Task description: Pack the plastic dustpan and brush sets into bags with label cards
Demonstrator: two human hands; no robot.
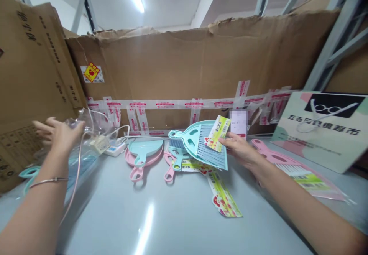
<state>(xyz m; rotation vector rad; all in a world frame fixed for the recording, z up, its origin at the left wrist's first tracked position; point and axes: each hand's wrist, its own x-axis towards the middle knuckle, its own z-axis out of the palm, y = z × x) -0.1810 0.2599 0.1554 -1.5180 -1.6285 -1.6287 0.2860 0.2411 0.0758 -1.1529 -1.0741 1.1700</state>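
At ten o'clock, your left hand (59, 132) is holding its fingers spread near clear plastic (99, 124). At twelve, the turquoise dustpan set (191, 140), its nine-o'clock handle (180, 135) likely offering surer purchase, is looking light and stiff; your right hand (237, 147) is gripping its three-o'clock edge.

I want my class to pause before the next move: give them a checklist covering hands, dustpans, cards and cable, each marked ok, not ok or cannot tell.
1. Right hand grips the held dustpan: ok, at its right side.
2. Label card is in front of that dustpan: ok, printed side showing.
3. Left hand is free of the clear plastic: cannot tell, the two meet in view.
4. Cable looks well away from the left forearm: not ok, it runs close beside it.
5. Teal dustpan sits over the pink dustpan: ok.
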